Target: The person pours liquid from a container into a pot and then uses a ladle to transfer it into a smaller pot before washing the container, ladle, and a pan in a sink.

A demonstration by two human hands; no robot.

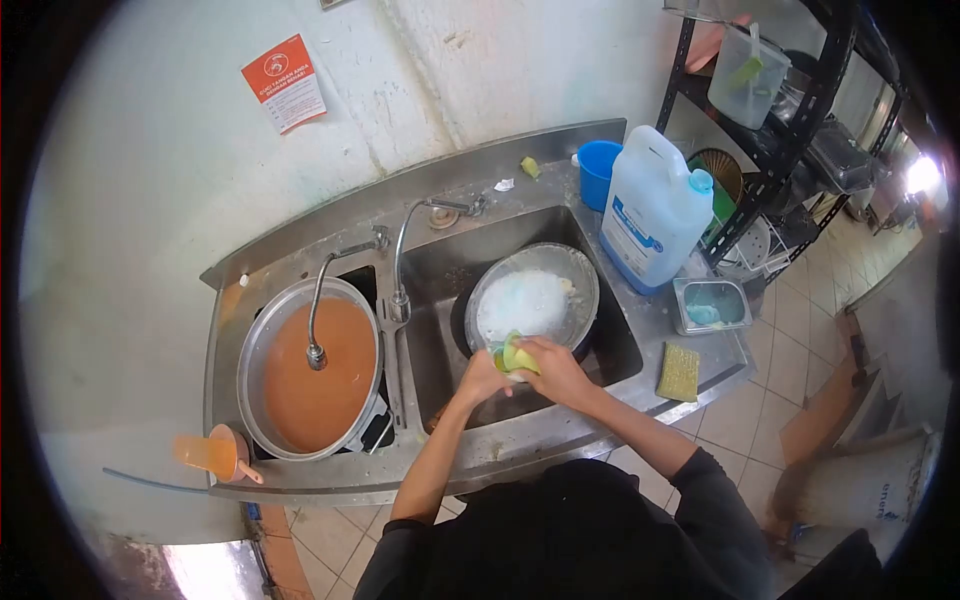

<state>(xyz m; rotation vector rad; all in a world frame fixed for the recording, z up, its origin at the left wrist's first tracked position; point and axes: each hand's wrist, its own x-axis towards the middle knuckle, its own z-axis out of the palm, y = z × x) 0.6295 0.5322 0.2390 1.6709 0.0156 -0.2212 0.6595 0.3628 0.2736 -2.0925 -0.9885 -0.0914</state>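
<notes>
Over the near edge of a bowl of white suds [535,300] in the right sink basin [440,345], my two hands are close together. My right hand [552,370] is closed on a yellow-green sponge [517,356]. My left hand [484,380] is closed beside it, around a small greenish item that I cannot make out clearly. The bowl tilts on a dark round vessel, mostly hidden beneath it.
A large pot of orange-brown liquid [320,390] fills the left basin, under a curved faucet [316,355]. An orange dipper [228,454] stands at left. On the right are a blue cup [598,172], a big jug [655,215], a metal container [712,306] and a scouring pad [679,372].
</notes>
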